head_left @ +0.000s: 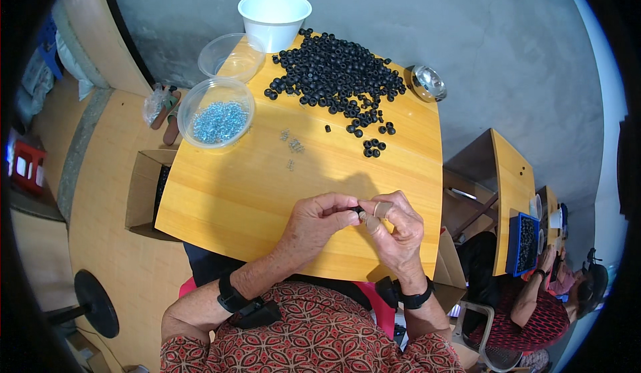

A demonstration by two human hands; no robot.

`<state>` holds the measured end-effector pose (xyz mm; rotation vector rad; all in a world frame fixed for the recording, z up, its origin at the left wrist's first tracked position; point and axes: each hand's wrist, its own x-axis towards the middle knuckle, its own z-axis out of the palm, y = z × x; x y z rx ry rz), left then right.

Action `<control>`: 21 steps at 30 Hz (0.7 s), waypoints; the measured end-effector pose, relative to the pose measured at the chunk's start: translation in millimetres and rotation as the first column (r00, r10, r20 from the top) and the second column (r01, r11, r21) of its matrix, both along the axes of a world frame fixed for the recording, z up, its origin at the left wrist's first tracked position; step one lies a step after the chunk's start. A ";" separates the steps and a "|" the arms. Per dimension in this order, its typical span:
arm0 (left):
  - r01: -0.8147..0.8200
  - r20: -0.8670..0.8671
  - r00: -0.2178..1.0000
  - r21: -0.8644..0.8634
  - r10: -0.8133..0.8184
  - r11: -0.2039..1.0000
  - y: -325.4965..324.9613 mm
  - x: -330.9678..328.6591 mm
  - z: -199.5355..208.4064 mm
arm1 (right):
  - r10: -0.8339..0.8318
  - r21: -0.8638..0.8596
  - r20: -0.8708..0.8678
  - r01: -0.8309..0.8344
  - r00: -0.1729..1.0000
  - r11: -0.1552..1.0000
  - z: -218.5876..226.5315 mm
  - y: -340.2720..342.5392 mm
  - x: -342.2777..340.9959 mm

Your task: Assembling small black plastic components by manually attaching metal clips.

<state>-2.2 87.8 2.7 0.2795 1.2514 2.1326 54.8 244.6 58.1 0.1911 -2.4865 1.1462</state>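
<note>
Above the near part of the table, my left hand (314, 225) pinches a small black piece (354, 209) between thumb and fingertips. My right hand (399, 233) meets it there, its thumb and a finger wrapped in tan tape and closed at the end of that piece. Whatever sits between the right fingertips is hidden. A large heap of small round black pieces with holes (334, 69) covers the far side of the table, and a small cluster of the same pieces (374, 148) lies nearer. Left of them are several tiny silvery metal parts (295, 146).
On the far left of the wooden table (220, 193) stand a clear tub (250, 116) of small bluish-silver parts, another clear tub (208, 66) and a white bowl (275, 9). A metal bowl (431, 79) is far right. Cardboard boxes flank the table. A person (534, 299) works at the right.
</note>
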 end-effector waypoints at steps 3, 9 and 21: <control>0.002 0.010 1.000 0.015 -0.002 1.000 -2.0 -0.8 1.2 | 0.003 0.004 -0.016 -0.003 1.000 1.000 -1.5 -1.3 -0.4; 0.031 0.027 0.999 0.067 -0.033 0.997 -2.5 -3.5 -1.8 | 0.017 0.028 -0.032 -0.016 0.999 0.999 -4.3 -0.7 -2.0; 0.052 0.024 0.998 0.084 -0.054 0.995 -6.1 -6.6 0.2 | 0.049 0.184 -0.099 -0.030 0.994 0.983 0.8 -1.4 -5.9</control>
